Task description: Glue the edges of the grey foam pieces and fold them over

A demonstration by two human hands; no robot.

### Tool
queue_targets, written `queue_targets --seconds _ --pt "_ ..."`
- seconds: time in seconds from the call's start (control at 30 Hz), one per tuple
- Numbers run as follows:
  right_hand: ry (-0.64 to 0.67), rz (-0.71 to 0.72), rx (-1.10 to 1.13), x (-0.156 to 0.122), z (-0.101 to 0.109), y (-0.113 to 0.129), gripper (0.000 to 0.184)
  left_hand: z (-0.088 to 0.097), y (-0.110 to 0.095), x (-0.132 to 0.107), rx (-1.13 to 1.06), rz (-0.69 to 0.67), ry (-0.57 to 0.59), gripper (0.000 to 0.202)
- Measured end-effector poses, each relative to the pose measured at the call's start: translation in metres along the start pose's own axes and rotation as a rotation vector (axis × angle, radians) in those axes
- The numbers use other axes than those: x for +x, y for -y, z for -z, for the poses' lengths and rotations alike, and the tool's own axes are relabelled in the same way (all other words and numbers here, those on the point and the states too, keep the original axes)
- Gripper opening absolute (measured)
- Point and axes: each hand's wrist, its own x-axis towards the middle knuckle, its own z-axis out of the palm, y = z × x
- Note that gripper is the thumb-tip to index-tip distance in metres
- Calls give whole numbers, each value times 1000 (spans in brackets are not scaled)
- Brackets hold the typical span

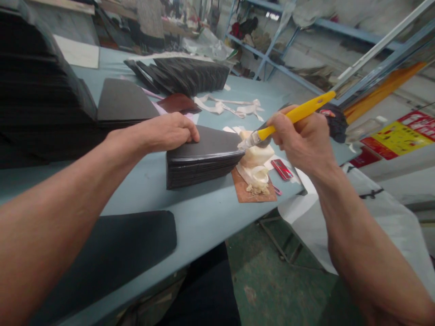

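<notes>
While the half-open left hand (166,133) presses down on a stack of black wedge-shaped sheets (200,165), the right hand (301,140) grips a yellow-handled flat brush (295,114) just beyond the stack, its bristles touching the stack's pointed tip.

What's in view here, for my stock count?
Table: 1, pale blue, centre.
Panel pile: 1, black, under left hand.
Fanned pile: 1, black, far table end.
Loose panel: 1, black, near table edge.
Brown sheet: 1, brown, right of pile.
Cream lump: 1, cream, on brown sheet.
White tape: 1, white, beyond pile.
Small object: 1, red, beside sheet.
Brush: 1, yellow, in right hand.
Shelf: 1, blue, background.
Left hand: 1, on the pile.
Right hand: 1, gripping brush.
</notes>
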Motion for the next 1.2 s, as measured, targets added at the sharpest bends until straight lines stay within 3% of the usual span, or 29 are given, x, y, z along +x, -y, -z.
queue_targets --seconds 0.17,0.3,0.47,0.6,0.9,1.03,1.2 --pt "34 47 146 -3 -36 35 53 3 8 4 -13 -46 63 56" --pt "102 67 159 -4 -61 41 57 4 12 6 -25 -40 82 58" --pt "108 15 76 -2 -56 30 57 3 14 8 -37 -50 75 57" --pt "80 26 84 -3 -54 35 53 2 13 8 -36 -50 83 56" --pt "116 86 209 -7 -97 72 57 9 -12 -8 91 41 50 43" --pt "119 107 197 -6 -108 74 55 15 -23 -16 164 39 78 48" --pt "125 122 198 -6 -111 70 38 15 -23 -16 142 50 83 46"
